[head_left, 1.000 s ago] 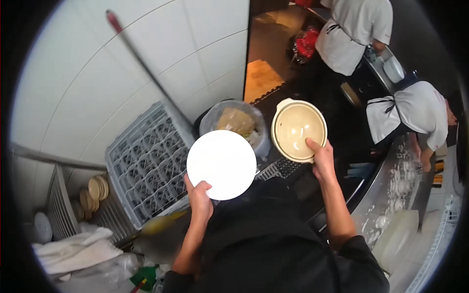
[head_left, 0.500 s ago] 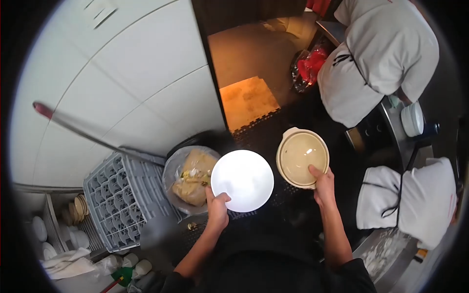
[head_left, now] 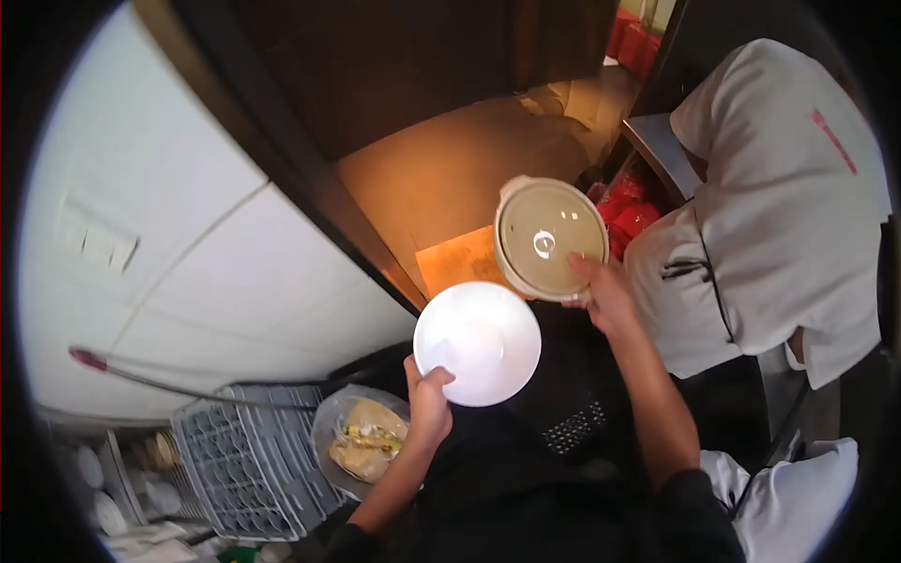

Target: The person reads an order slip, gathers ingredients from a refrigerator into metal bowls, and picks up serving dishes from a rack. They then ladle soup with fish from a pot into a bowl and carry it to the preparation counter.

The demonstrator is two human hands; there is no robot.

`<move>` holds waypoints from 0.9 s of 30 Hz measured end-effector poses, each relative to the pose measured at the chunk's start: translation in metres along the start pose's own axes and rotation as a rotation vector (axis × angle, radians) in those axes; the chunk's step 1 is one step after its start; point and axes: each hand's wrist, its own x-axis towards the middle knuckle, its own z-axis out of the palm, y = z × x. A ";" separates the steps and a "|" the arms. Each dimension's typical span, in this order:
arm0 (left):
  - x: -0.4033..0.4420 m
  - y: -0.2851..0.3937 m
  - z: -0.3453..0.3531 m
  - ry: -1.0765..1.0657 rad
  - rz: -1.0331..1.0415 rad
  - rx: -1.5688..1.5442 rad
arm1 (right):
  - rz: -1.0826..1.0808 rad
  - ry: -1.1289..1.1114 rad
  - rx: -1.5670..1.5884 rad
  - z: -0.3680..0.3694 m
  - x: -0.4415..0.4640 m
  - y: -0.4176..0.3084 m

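My left hand (head_left: 427,403) grips a round white bowl (head_left: 488,342) by its near-left rim, thumb over the edge. The bowl's open side faces up, and no food shows in it. Farther forward and to the right, my right hand (head_left: 605,291) holds a beige casserole pot (head_left: 535,220) with a small lug on its rim. Its thumb lies on top and the fingers are underneath. A pale ring shows at the pot's centre; I cannot tell whether it is a lid knob or the inside base. The two vessels are close together, with the pot partly over an orange-lit patch of floor.
At lower left stand grey dish racks (head_left: 253,460) beside a lined bin (head_left: 357,436) holding food scraps. A white wall (head_left: 188,235) runs along the left, ending at a dark doorway. Two people in white, one a co-worker (head_left: 788,206) at right, stand by the counter.
My view has turned toward the doorway. The pot has moved forward and left, nearer the white bowl. Both hands keep their hold, and the people in white now appear lower in view.
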 end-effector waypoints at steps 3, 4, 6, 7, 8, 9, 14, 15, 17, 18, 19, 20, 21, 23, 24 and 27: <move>0.055 0.024 0.034 -0.040 -0.023 -0.027 | -0.050 0.021 0.015 0.021 0.062 -0.035; 0.068 0.032 0.044 -0.056 0.002 -0.010 | -0.049 0.048 0.031 0.030 0.074 -0.044; 0.103 0.051 0.068 -0.061 0.035 0.017 | -0.038 0.093 0.077 0.041 0.115 -0.060; 0.115 0.060 0.076 -0.045 0.033 0.026 | -0.037 0.096 0.094 0.043 0.134 -0.069; 0.125 0.069 0.082 -0.029 0.031 0.030 | -0.036 0.099 0.108 0.047 0.150 -0.078; 0.136 0.077 0.090 -0.022 0.041 0.025 | -0.038 0.100 0.117 0.048 0.169 -0.089; 0.189 0.102 0.135 0.091 0.061 -0.015 | -0.018 0.117 0.119 0.028 0.280 -0.111; 0.203 0.103 0.145 0.138 0.040 -0.034 | -0.002 0.092 0.108 0.023 0.305 -0.120; 0.230 0.098 0.158 0.192 0.067 -0.015 | -0.011 0.065 0.086 0.011 0.349 -0.136; 0.236 0.102 0.162 0.235 0.085 0.003 | -0.016 0.078 0.125 0.010 0.362 -0.137; 0.250 0.106 0.177 0.279 0.108 0.007 | -0.026 0.083 0.156 0.008 0.386 -0.146; 0.269 0.109 0.192 0.313 0.121 -0.023 | -0.022 0.065 0.127 0.005 0.411 -0.159; 0.282 0.110 0.203 0.360 0.120 -0.051 | 0.000 0.050 0.091 0.001 0.435 -0.168; 0.308 0.108 0.217 0.457 0.132 -0.080 | 0.044 -0.033 0.145 -0.005 0.487 -0.186; 0.327 0.107 0.223 0.492 0.147 -0.080 | 0.050 -0.084 0.157 -0.012 0.519 -0.191; 0.366 0.097 0.235 0.531 0.190 -0.162 | 0.059 -0.075 0.157 -0.027 0.564 -0.190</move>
